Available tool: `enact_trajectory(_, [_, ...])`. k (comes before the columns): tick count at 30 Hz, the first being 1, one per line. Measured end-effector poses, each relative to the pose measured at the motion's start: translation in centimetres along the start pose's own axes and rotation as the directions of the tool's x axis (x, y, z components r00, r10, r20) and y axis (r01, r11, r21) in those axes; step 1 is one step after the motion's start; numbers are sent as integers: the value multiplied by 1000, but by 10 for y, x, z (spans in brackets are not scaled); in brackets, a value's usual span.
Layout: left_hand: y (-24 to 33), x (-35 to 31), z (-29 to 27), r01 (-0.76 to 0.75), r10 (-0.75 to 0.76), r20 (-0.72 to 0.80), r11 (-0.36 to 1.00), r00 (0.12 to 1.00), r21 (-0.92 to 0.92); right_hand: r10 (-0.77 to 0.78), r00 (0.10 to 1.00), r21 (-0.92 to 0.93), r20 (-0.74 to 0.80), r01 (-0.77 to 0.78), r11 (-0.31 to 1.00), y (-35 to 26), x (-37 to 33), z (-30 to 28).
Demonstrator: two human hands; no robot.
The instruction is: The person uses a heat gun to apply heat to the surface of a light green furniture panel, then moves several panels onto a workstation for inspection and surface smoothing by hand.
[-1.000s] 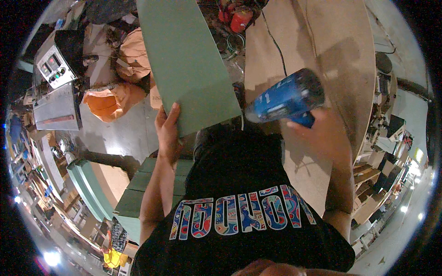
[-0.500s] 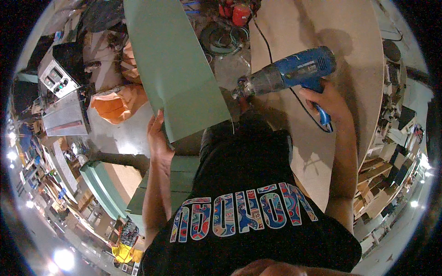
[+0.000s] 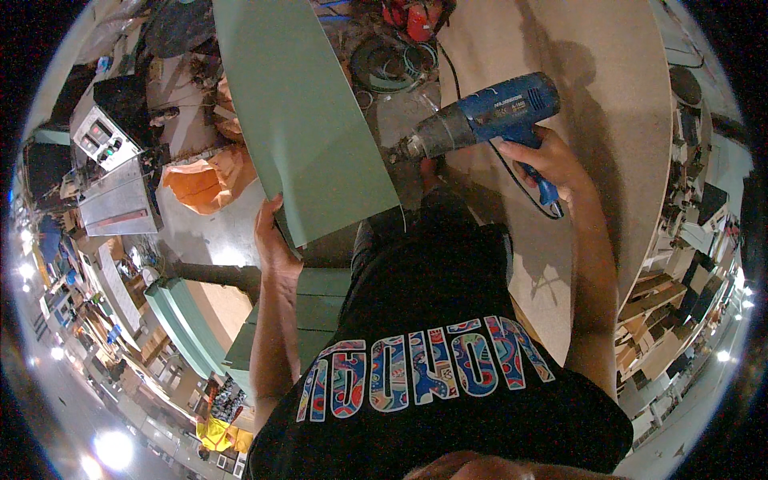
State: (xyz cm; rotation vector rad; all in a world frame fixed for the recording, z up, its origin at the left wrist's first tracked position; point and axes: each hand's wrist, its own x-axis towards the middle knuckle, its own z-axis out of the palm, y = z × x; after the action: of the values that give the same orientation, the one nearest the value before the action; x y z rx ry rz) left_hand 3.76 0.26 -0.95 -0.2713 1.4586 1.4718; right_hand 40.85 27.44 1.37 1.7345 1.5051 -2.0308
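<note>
A long pale-green panel [image 3: 300, 120] stretches away from me, its near end tilted. My left hand [image 3: 276, 240] grips it by the left edge near the lower corner, thumb on top; the fingers underneath are hidden. On the right, my right hand [image 3: 552, 162] is wrapped round the handle of a blue heat gun [image 3: 504, 108]. The metal nozzle [image 3: 414, 147] points left at the panel's right edge, close to it; whether they touch I cannot tell. A dark cord [image 3: 512, 178] hangs from the handle.
A large tan board [image 3: 536, 264] stands on the right. On the left are an orange bag [image 3: 204, 188], a control box [image 3: 108, 138] and stacked green panels [image 3: 180, 320]. Coiled hose [image 3: 392, 64] and red objects [image 3: 420, 20] lie ahead. A person in yellow [image 3: 214, 434] is far left.
The heat gun and my right hand have shifted left, bringing the nozzle nearer the panel's right edge. My left hand keeps its hold, and the panel has hardly moved.
</note>
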Motion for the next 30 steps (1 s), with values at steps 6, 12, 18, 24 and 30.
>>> enact_trajectory(6, [-5,7,-16,38,-38,-17,999,999,-17,13,1000,21,25,-13,1000,2,3,-1])
enact_trajectory(12, [-4,3,-7,30,-31,-40,999,999,-26,14,999,0,-30,-14,1000,-1,-2,5])
enact_trajectory(18, [-4,7,-15,14,-14,-42,1000,999,17,75,997,-18,-21,-75,997,3,-12,2])
enact_trajectory(24, [-3,6,-8,-9,10,-36,1000,999,21,135,990,-92,-48,-139,986,6,-28,3])
enact_trajectory(30, [-3,5,-13,2,-2,-15,1000,1000,15,165,986,-107,29,-161,981,20,-27,-8])
